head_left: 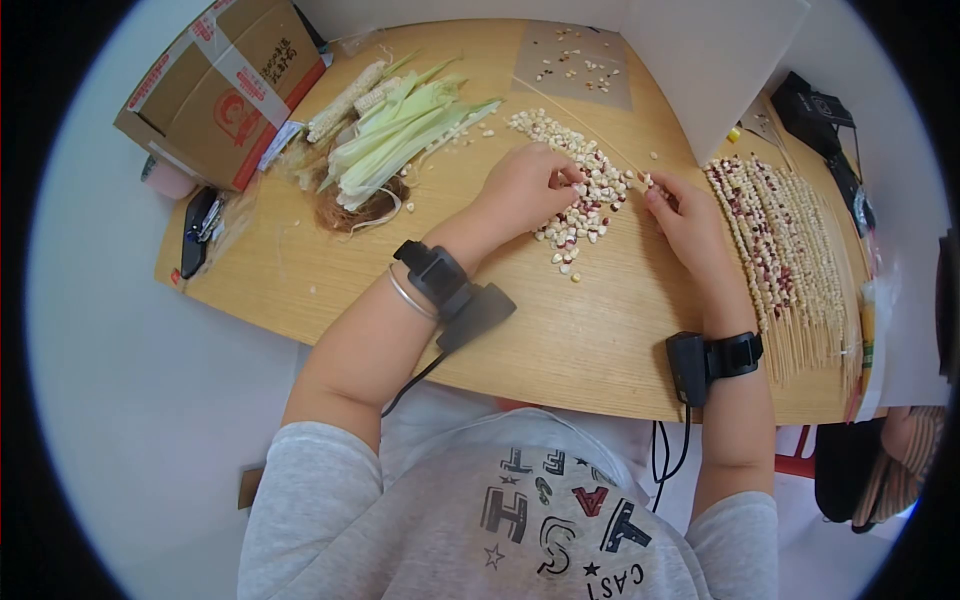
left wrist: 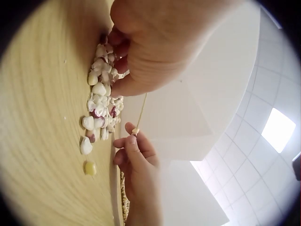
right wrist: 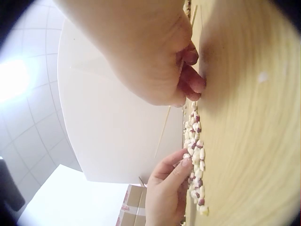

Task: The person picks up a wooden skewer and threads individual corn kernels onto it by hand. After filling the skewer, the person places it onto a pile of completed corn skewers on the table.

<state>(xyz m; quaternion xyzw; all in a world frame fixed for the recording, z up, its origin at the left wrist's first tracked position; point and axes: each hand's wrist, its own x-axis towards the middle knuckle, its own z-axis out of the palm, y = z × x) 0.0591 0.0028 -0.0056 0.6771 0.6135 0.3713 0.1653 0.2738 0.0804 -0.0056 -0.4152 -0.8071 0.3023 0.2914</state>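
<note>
A loose pile of white and dark red corn kernels [head_left: 590, 218] lies on the wooden table. My left hand [head_left: 528, 187] is at the pile, and its thumb and forefinger pinch a kernel [right wrist: 186, 156] there. To the right of the pile, my right hand [head_left: 690, 222] holds a thin wooden skewer [head_left: 585, 125] between thumb and fingers, near a pale kernel [left wrist: 136, 131] threaded on it. The skewer's bare length slants up and away to the left. Part of the pile is hidden behind my left hand.
Many skewers strung with kernels [head_left: 775, 235] lie in rows at the right, beside a white upright panel [head_left: 710, 70]. Corn cobs [head_left: 345, 100] and green husks [head_left: 400, 140] lie at the back left, near a cardboard box [head_left: 225, 90]. Scattered kernels rest on a grey mat [head_left: 560, 95].
</note>
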